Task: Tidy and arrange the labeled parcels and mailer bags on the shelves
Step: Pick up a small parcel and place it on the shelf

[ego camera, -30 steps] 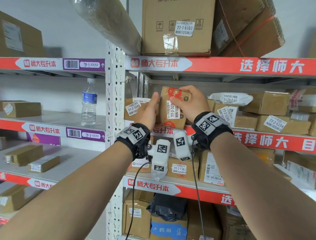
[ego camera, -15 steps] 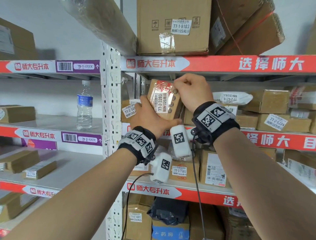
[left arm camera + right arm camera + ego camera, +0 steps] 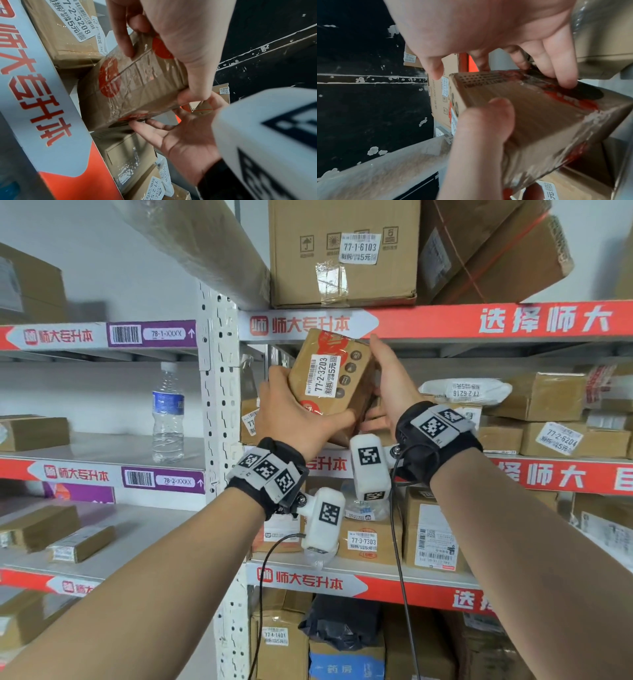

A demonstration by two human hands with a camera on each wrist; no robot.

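A brown box labelled 77-2-3203 (image 3: 329, 374) with red print is lifted and tilted at the left end of the second shelf. My left hand (image 3: 291, 412) grips its lower left corner, thumb across the front bottom edge. The left wrist view shows the fingers (image 3: 126, 40) curled over the taped box (image 3: 137, 83). My right hand (image 3: 390, 385) lies flat against the box's right side with straight fingers. From the right wrist the right fingertips (image 3: 563, 75) rest on the box (image 3: 539, 115). The open right palm (image 3: 181, 135) shows below the box.
Box 77-2-3208 (image 3: 249, 419) stands just left, against the white upright (image 3: 219, 405). To the right lie a white mailer 77-2-6216 (image 3: 466, 390) and box 77-2-6204 (image 3: 561, 440). The red shelf edge (image 3: 445, 320) hangs close above. A water bottle (image 3: 168, 412) stands on the left rack.
The box has risen from upright on the shelf and tilted. My right hand left its grip on the top and now lies flat on the right side.
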